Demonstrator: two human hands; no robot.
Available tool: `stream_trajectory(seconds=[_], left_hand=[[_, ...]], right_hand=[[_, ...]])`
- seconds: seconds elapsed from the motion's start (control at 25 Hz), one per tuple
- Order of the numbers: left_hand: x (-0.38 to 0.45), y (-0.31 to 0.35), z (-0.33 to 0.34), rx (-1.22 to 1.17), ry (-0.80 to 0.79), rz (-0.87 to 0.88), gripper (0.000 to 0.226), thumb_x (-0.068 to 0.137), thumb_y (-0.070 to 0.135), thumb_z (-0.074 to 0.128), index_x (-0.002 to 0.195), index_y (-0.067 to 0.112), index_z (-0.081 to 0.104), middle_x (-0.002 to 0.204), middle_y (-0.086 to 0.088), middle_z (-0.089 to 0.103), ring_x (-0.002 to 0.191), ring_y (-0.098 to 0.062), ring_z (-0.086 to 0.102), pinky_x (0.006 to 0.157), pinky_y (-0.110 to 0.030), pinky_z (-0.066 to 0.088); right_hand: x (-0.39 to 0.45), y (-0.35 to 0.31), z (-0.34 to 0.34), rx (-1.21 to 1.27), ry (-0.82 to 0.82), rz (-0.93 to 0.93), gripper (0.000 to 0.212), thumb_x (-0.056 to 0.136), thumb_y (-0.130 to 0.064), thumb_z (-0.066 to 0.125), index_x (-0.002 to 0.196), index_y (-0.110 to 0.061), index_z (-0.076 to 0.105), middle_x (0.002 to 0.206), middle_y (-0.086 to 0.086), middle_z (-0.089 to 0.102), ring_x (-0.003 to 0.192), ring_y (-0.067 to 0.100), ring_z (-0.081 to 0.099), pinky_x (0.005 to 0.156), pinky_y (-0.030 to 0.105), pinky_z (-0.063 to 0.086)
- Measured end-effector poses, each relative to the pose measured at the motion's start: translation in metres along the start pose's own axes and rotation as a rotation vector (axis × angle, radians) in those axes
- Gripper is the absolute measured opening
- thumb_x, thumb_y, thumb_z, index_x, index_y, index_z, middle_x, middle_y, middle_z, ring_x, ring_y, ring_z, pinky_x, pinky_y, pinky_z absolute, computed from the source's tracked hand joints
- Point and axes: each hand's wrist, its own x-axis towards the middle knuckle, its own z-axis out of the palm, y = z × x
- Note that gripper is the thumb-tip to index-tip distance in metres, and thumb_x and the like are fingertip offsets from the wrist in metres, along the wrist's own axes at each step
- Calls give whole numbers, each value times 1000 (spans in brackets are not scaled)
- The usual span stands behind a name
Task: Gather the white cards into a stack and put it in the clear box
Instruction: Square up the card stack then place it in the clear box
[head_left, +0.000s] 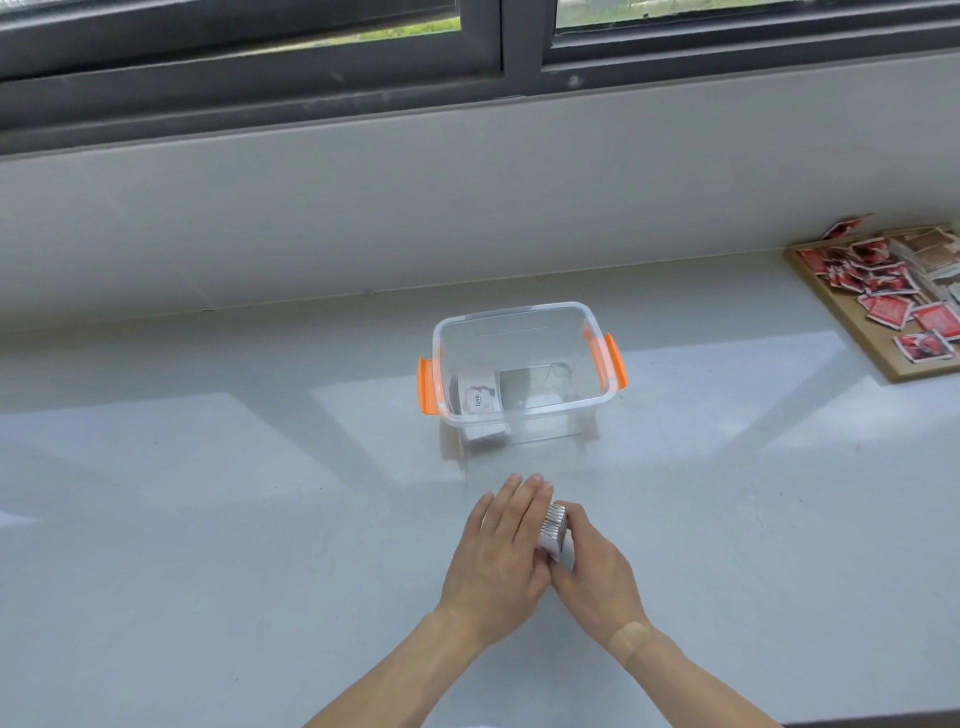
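On the table (208, 519), just in front of the clear box (524, 415): both hands are closed around the stack of white cards (554, 527), which stands on edge between them. Left hand (501, 551) lies flat against the stack's left face, fingers extended. Right hand (597, 564) pinches it from the right and near side. Card edges show on top, slightly fanned.

Judgement: squaring-up step, transfer not yet done. To do it well: tap the stack's long edge on the table, loosen the grip a touch so the cards settle flush, then re-clamp. Carry with thumb on one face and fingers on the other, pressure near the middle so nothing slides out. Lower it inside the box rather than dropping it. Box is open, orange latches (428, 387) swung out on both sides, so entry from above is clear.

Writing: a white card already in the box, lower left corner, reads "love", turned sideways. Printing on the held cards' edges is too small to read. Red packets on the wooden board (898, 371) far right: no legible text.
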Motion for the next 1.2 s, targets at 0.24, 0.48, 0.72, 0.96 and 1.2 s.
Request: stream_trajectory(seconds=[0.24,0.48,0.72,0.96,1.2], left_hand=[[-4,1,-16,-164,157,18,96,81,34,63,154,8,6,162,-17,14,152,-29,8,124,-43,6],[-10,4,-13,-17,-27,115,87,87,45,54,155,10,12,165,-8,6,152,-24,8,123,-42,6],[-15,-5,-8,4,-86,147,82,89,45,52,155,12,15,165,-3,8,152,-19,5,120,-45,18],[-4,-21,-23,-740,-179,-398,78,81,23,65,143,44,24,153,9,34,137,3,35,110,-10,27],[23,-10,-49,-1066,-242,-512,47,73,28,71,116,33,54,114,-3,65,88,-15,69,80,-29,57]], right_hand=[[1,3,-2,1,-18,1,38,80,-32,65,107,-46,43,90,-18,69,84,11,65,73,36,54],[-3,4,-1,20,-26,-36,39,80,-32,64,103,-53,41,86,-17,68,80,10,64,73,35,55],[0,3,0,34,-44,5,44,77,-31,64,104,-59,42,87,-21,69,80,7,64,75,35,56],[21,-3,-27,49,-237,-34,38,74,-39,67,106,-45,48,94,-23,69,76,2,64,73,34,56],[40,-19,-80,245,-524,-53,44,73,-30,74,111,-43,58,105,-16,70,88,8,68,78,26,57]])
